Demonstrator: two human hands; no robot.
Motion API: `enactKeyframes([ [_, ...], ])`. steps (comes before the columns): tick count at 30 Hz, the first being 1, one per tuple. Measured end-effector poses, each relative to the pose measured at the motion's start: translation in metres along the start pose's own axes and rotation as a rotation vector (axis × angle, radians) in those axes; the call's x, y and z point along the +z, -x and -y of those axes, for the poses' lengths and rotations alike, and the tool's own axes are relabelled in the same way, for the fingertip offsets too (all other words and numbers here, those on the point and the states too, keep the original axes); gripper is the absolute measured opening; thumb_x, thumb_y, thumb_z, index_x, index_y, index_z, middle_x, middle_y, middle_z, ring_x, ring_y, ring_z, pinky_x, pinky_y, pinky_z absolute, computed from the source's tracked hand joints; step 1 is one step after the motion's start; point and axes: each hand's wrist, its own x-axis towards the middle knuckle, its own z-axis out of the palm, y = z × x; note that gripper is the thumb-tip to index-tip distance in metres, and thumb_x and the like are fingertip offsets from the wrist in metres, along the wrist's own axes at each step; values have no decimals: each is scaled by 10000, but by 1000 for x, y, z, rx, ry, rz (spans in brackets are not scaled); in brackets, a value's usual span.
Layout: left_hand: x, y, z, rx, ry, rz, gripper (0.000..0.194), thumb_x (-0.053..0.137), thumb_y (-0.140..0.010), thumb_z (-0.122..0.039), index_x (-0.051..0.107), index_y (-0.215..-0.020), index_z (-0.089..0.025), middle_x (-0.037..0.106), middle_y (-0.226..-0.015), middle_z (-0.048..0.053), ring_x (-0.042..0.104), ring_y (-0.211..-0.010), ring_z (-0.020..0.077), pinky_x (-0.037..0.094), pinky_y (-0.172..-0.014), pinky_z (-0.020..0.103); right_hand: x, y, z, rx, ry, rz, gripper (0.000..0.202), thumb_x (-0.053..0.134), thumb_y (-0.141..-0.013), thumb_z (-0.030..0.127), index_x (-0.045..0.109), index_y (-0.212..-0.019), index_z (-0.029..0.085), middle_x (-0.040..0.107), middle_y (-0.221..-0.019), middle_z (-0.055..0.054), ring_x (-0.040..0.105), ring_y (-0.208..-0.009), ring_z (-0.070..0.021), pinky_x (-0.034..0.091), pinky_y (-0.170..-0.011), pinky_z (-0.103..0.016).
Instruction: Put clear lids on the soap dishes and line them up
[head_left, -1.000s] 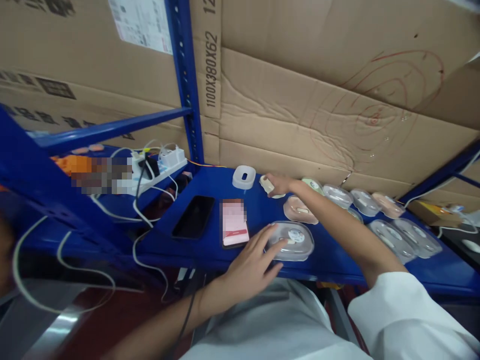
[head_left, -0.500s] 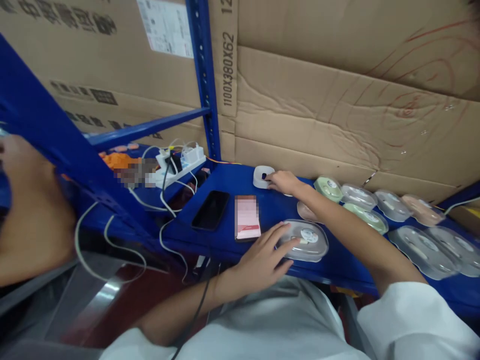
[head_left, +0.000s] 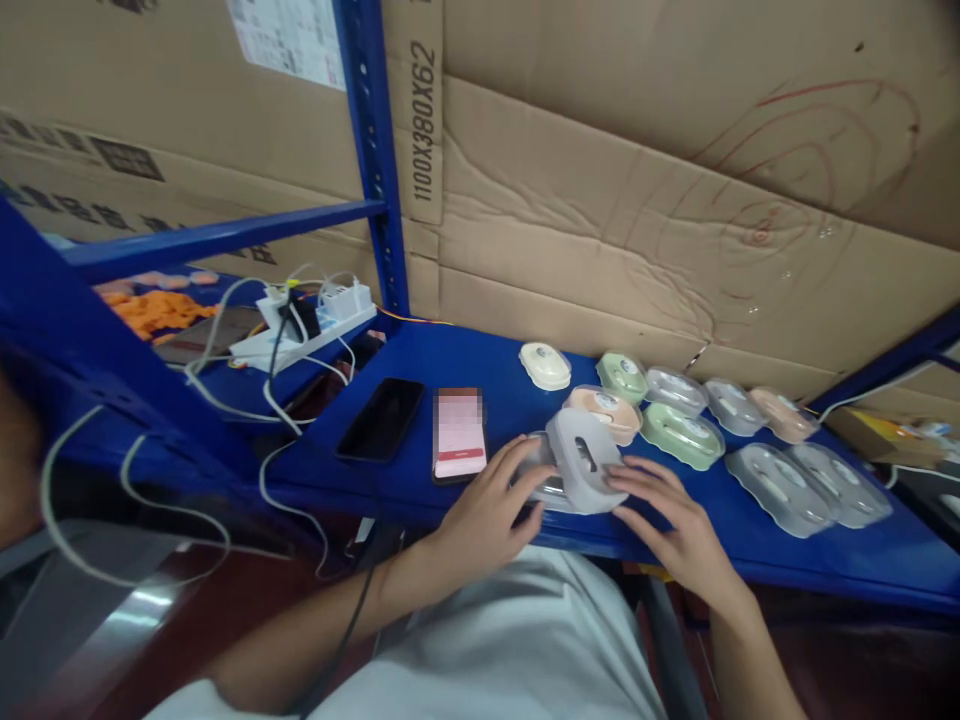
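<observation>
My right hand point(head_left: 660, 515) grips the right side of a whitish plastic box point(head_left: 592, 455) with a dark oblong slot; it looks like a soap dish. The box is tilted above a grey box with a clear lid point(head_left: 551, 492), which it partly covers. My left hand point(head_left: 499, 500) has its fingers curled round the left side of that grey lidded box, near the table's front edge. Just behind them sits a peach lidded box point(head_left: 606, 412). To the right lies a green lidded box point(head_left: 682, 435).
A cream box point(head_left: 546, 366) and several lidded boxes stand along the cardboard wall point(head_left: 540, 220). Two grey boxes point(head_left: 780, 485) lie at the right. A black phone point(head_left: 381, 420) and a lit phone point(head_left: 460, 430) lie left. Beyond a blue post is a power strip point(head_left: 300, 335) with cables.
My right hand has come back from the far side of the table, bringing the whitish box over the grey lidded box. The cream box now shows at the back. The view has shifted right.
</observation>
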Motion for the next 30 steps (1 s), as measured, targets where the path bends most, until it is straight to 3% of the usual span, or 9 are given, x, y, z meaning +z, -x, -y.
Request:
enactKeyframes([
  [4, 0, -1, -3, -49, -16, -20, 439, 590, -970, -123, 569, -1401, -204, 463, -1623, 166, 406, -1577, 343, 455, -1257, 572, 20, 8, -5, 59, -41, -29, 305, 533, -1081, 292, 647, -1357, 354, 577, -1588, -51, 468, -1538, -291, 446, -1240, -579],
  [7, 1, -1, -2, -32, -77, -25, 428, 588, -979, -131, 569, -1402, -199, 464, -1628, 170, 395, -1585, 353, 465, -1248, 573, 34, 4, -1, 122, -74, -68, 313, 599, -1055, 409, 591, -1346, 293, 533, -1600, -121, 489, -1515, -322, 469, -1206, -555],
  [11, 4, -4, -1, 17, -257, -27, 382, 611, -991, -190, 608, -1373, -174, 537, -1551, 212, 480, -1516, 404, 535, -1169, 587, 42, 1, 3, 253, -12, -138, 450, 732, -946, 569, 573, -1223, 252, 649, -1385, -160, 634, -1323, -366, 571, -1024, -496],
  [16, 2, -19, -4, -25, -471, -10, 334, 626, -990, -238, 652, -1321, -199, 622, -1452, 204, 612, -1376, 419, 596, -1053, 584, 26, 17, -9, 359, 27, -183, 284, 655, -981, 469, 575, -1155, 258, 743, -1066, -74, 741, -928, -285, 591, -796, -392],
  [19, -2, -30, 1, -79, -569, 28, 321, 611, -992, -235, 665, -1303, -178, 637, -1450, 215, 629, -1357, 418, 578, -1064, 578, 11, 37, -23, 289, 124, -235, 281, 656, -968, 401, 589, -1202, 262, 744, -1187, -96, 730, -1076, -321, 578, -915, -449],
  [22, -8, -45, 10, -154, -650, 96, 345, 553, -1023, -216, 659, -1339, -128, 625, -1493, 242, 610, -1398, 412, 523, -1138, 571, 3, 55, -34, 175, 154, -184, 290, 639, -982, 321, 603, -1266, 271, 713, -1333, -106, 669, -1266, -338, 541, -1044, -519],
  [26, -9, -63, 13, -241, -682, 96, 468, 485, -1052, -180, 553, -1500, -64, 473, -1639, 285, 497, -1508, 445, 421, -1215, 644, 6, 62, -34, 162, 85, -134, 327, 575, -1035, 264, 621, -1356, 309, 638, -1506, -80, 573, -1437, -308, 508, -1160, -553],
  [28, -6, -65, 6, -175, -597, 66, 517, 449, -1085, -207, 460, -1589, -89, 412, -1687, 265, 437, -1559, 418, 387, -1242, 648, 7, 56, -28, 161, 28, -38, 430, 596, -1049, 320, 582, -1477, 345, 553, -1614, -67, 500, -1519, -308, 485, -1208, -562],
  [30, -4, -59, -3, 8, -417, 131, 515, 432, -1120, -280, 429, -1620, -160, 431, -1696, 202, 431, -1576, 336, 404, -1264, 556, 6, 40, -24, 132, -35, 46, 523, 617, -1050, 382, 524, -1565, 372, 477, -1680, -56, 454, -1557, -311, 471, -1230, -560],
])
